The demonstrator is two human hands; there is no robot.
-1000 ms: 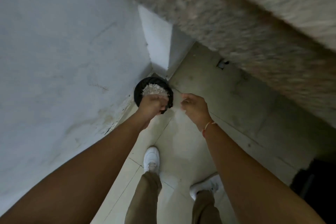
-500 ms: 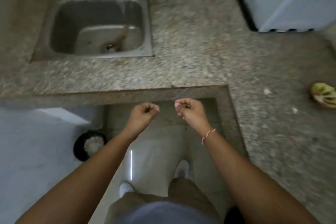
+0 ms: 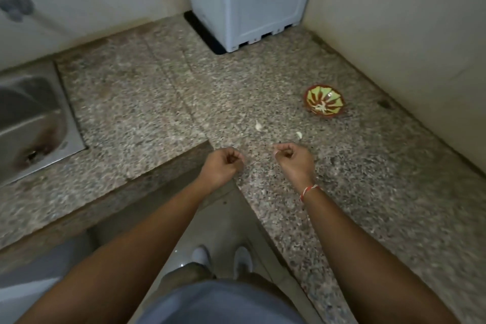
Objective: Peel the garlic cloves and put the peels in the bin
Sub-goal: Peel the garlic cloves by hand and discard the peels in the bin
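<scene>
Two pale garlic cloves lie on the speckled granite counter (image 3: 147, 113): one clove (image 3: 259, 126) sits just beyond my hands, and the other clove (image 3: 299, 135) lies right beyond the fingers of my right hand. A small red and green bowl (image 3: 324, 103) with a pale piece inside stands farther right. My left hand (image 3: 223, 163) hovers at the counter's inner corner with its fingers curled and nothing visible in it. My right hand (image 3: 294, 160) hangs over the counter, fingers curled too. The bin is out of view.
A steel sink (image 3: 31, 123) is set into the counter at the left. A grey-blue box-shaped appliance (image 3: 247, 0) stands at the back by the wall. A wall (image 3: 407, 34) closes the right side. My white shoes (image 3: 202, 255) show on the floor below.
The view swung from the black bin on the floor up to the counter. Both hands rose from over the bin to the counter's edge, fingers staying curled.
</scene>
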